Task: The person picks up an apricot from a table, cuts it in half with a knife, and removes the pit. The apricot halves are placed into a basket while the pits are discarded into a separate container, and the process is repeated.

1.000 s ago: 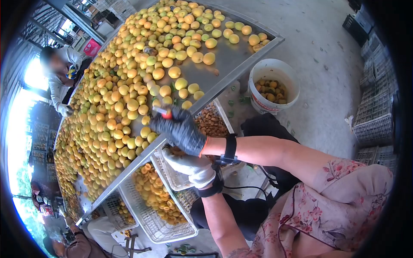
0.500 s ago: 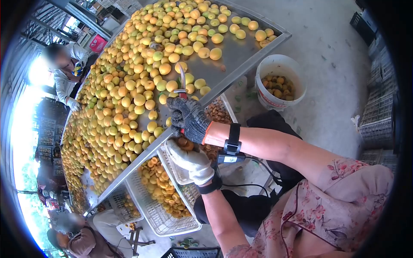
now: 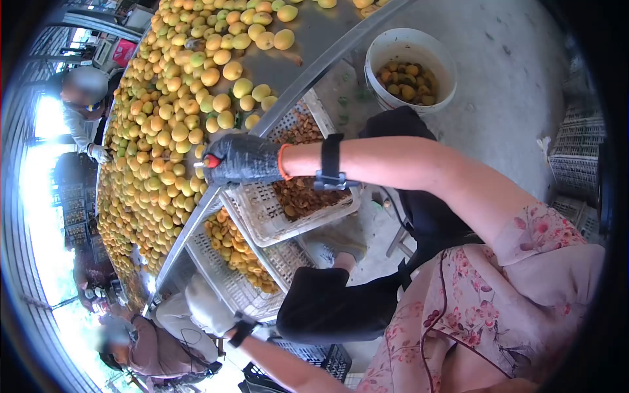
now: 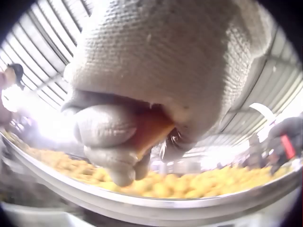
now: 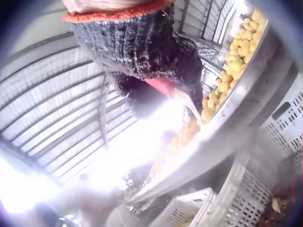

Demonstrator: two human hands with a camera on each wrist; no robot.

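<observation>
My left hand (image 3: 208,305), in a white glove, is over the outer side of the basket of fruit halves (image 3: 239,252). In the left wrist view its curled fingers hold an orange piece of fruit (image 4: 152,128). The dark-gloved right hand (image 3: 244,159) is at the table's metal rim, gripping a red-handled knife (image 3: 210,161); the right wrist view shows the red handle (image 5: 162,87) and the blade (image 5: 189,104) pointing out of the fist. Whole yellow-orange fruit (image 3: 179,132) is heaped on the table beyond.
A basket of brown pits (image 3: 257,228) stands beside the table's rim (image 3: 327,60). The white bucket (image 3: 375,54) holds darker fruit. Two people sit at the left, one (image 3: 82,118) across the table, another (image 3: 159,347) nearer. A black crate (image 3: 337,361) is low in view.
My left hand has moved away from the right, down and to the left, over the baskets. The right hand has shifted left along the rim with the knife. The head view has shifted.
</observation>
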